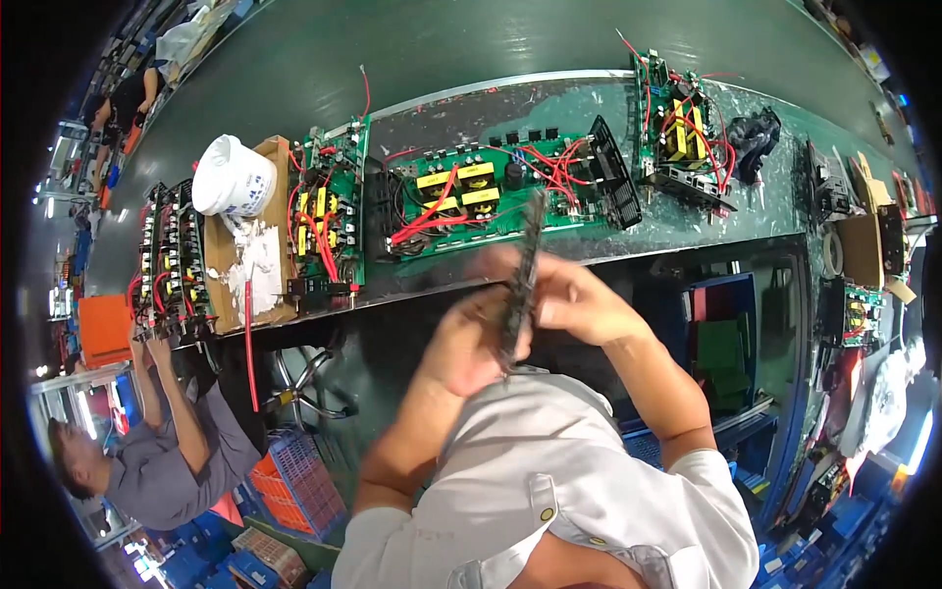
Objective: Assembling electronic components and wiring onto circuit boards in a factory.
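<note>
In front of my chest, a thin dark plate [527, 280] is held upright, seen nearly edge-on and smeared by motion; its exact kind is not clear. My left hand [469, 339] is closed on its lower left side. On its right side my right hand [574, 299] grips it with curled fingers. Just beyond my hands, on the bench, lies a long green circuit board [481, 236] with yellow transformers and red wires. A black slotted end panel [615, 175] stands at that board's right end.
Another wired board [685, 137] sits at the back right beside a crumpled black bag [754, 137]. To the left are a board [329, 211], a cardboard box [270, 290] and a white bucket [235, 177]. A co-worker [182, 461] handles boards at far left. Blue shelving [726, 344] stands under the bench.
</note>
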Available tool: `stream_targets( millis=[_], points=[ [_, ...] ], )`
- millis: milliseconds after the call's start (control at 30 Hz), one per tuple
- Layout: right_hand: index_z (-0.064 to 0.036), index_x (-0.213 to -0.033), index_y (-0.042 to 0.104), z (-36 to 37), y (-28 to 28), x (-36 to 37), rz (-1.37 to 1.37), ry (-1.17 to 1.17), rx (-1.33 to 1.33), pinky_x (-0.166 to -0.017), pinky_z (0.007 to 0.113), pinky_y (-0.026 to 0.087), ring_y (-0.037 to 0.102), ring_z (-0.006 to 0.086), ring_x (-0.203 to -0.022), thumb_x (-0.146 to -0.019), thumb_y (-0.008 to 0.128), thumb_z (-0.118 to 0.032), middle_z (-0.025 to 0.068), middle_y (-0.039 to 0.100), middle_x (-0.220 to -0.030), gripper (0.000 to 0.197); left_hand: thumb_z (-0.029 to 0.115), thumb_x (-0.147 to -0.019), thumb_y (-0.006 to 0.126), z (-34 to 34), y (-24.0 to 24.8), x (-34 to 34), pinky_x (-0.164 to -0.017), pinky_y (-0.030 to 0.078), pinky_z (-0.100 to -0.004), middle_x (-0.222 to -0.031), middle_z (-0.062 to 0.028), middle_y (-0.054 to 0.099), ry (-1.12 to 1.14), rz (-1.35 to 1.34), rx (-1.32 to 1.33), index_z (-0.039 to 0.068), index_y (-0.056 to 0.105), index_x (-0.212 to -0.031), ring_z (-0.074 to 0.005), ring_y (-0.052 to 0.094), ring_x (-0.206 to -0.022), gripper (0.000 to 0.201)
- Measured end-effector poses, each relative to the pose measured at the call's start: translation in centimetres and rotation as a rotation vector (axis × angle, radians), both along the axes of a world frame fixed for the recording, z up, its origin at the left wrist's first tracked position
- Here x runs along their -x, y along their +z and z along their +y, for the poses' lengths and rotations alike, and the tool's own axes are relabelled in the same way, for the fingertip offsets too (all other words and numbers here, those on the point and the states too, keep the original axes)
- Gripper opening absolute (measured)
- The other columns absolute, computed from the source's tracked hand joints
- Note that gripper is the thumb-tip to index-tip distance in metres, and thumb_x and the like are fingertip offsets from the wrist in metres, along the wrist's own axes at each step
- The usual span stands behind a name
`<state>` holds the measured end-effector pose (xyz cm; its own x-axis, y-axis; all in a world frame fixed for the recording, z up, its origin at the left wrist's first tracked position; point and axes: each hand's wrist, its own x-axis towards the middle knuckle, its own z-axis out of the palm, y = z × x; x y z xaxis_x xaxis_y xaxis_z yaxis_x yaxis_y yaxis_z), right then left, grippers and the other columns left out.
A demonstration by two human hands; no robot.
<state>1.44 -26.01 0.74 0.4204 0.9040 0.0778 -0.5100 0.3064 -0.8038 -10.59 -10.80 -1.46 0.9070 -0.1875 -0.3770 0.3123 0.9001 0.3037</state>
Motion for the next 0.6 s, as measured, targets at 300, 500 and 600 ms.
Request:
stream_targets(
  millis=[300,500,600],
  points=[
    [-0.0005,-0.106,0.052,-2.5,0.5,-0.9,-0.813,-0.417,0.742,-0.070,0.023,0.045,0.046,0.0048,-0.079,-0.092,0.071,-0.007,-0.0002,0.056,-0.084,0.024,0.014,-0.093,0.068,3.7,0.4,1.3,-0.084,0.056,-0.0353,-0.106,-0.0132,0.066,0.094,-0.263,-0.692,-0.003,0.060,-0.122,-0.0220,0.066,-0.096,0.034],
    [-0.0007,-0.117,0.050,-3.6,0.7,-1.4,-0.797,-0.447,0.769,-0.073,0.023,0.044,0.047,0.0073,-0.081,-0.094,0.070,-0.007,0.0012,0.056,-0.088,0.032,0.026,-0.092,0.073,-0.4,-7.6,6.8,-0.092,0.054,-0.0363,-0.112,-0.0112,0.063,-0.456,-0.252,-0.056,-0.004,0.054,-0.129,-0.0206,0.064,-0.103,0.052],
    [-0.0021,-0.127,0.046,-5.1,1.3,-2.4,-0.745,-0.507,0.777,-0.078,0.025,0.048,0.055,0.0098,-0.084,-0.095,0.066,-0.005,0.0051,0.060,-0.096,0.037,-0.001,-0.092,0.067,-0.8,-7.8,8.4,-0.097,0.052,-0.0352,-0.120,-0.0118,0.059,-0.472,-0.327,-0.347,-0.004,0.051,-0.134,-0.0203,0.059,-0.117,0.046]
  ],
)
